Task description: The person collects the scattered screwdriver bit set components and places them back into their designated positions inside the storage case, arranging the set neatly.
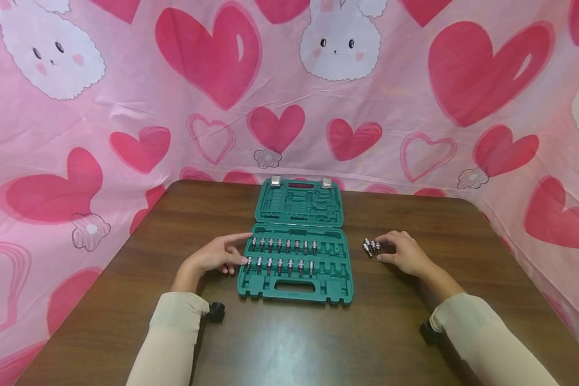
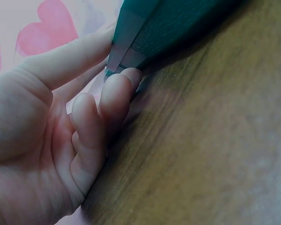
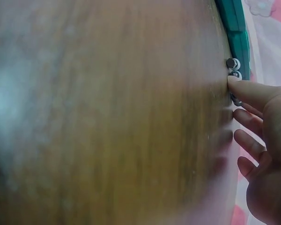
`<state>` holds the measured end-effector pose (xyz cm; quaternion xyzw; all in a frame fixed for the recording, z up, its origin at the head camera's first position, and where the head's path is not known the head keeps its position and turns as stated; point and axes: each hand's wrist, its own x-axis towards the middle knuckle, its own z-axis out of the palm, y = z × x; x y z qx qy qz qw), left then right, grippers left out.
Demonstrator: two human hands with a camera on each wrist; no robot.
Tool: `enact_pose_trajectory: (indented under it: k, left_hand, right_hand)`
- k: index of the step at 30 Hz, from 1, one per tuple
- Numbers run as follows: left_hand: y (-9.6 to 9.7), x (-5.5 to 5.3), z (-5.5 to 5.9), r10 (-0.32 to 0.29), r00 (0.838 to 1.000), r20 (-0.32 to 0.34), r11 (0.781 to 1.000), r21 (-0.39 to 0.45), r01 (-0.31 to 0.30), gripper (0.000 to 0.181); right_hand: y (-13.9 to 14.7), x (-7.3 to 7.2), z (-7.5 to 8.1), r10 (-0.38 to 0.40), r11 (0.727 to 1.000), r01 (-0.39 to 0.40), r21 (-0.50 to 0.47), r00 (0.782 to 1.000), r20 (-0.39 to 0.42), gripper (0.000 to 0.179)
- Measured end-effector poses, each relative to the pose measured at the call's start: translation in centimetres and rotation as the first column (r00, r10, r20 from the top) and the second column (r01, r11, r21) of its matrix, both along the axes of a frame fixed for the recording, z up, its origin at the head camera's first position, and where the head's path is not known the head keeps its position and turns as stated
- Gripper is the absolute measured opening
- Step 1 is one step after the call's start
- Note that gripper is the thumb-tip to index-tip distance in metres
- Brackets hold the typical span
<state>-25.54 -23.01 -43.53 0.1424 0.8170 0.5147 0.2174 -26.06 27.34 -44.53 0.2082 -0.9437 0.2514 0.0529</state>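
Note:
A green plastic tool case [image 1: 294, 292] lies open flat on the table. Two rows of short chrome bit sockets [image 1: 288, 246] stand in its front half, with bare slots at the right of both rows. At the case's left edge rests my left hand [image 1: 217, 252], index finger extended to the rim and thumb by the lower row; the left wrist view has the thumb straight against the case side [image 2: 136, 37]. Right of the case is a small cluster of loose bit sockets [image 1: 368, 247]. My right hand [image 1: 405, 254] reaches it, thumb and index finger apart around its right side.
The lid [image 1: 299, 206] is folded back, its molded recesses bare, with two metal latches [image 1: 275, 181] on its far edge. All this stands on a brown wooden table [image 1: 289, 343]. Behind it hangs a pink cloth [image 1: 289, 64] with hearts and rabbits.

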Motion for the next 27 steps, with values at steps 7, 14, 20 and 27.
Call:
enact_pose_trajectory:
  k: [7, 14, 20, 27]
  left_hand:
    - [0.0, 0.0, 0.0, -0.005, 1.000, -0.006, 1.000, 0.007, 0.006, 0.071]
    - [0.0, -0.1, -0.1, -0.003, 1.000, -0.006, 1.000, 0.003, 0.003, 0.071]
    - [0.0, -0.1, -0.2, 0.000, 1.000, -0.004, 1.000, -0.001, 0.000, 0.071]
    - [-0.1, -0.2, -0.2, -0.004, 1.000, -0.008, 1.000, -0.002, 0.004, 0.071]
  right_hand:
    - [-0.2, 0.0, 0.0, -0.011, 1.000, 0.011, -0.022, 1.000, -0.009, 0.035]
    - [-0.5, 0.1, 0.1, -0.037, 0.999, 0.037, -0.037, 0.999, -0.001, 0.035]
    - [-0.8, 0.0, 0.1, -0.037, 0.999, 0.037, -0.037, 0.999, 0.002, 0.035]
    - [-1.1, 0.1, 0.1, -0.030, 0.997, 0.031, -0.065, 0.999, 0.016, 0.025]
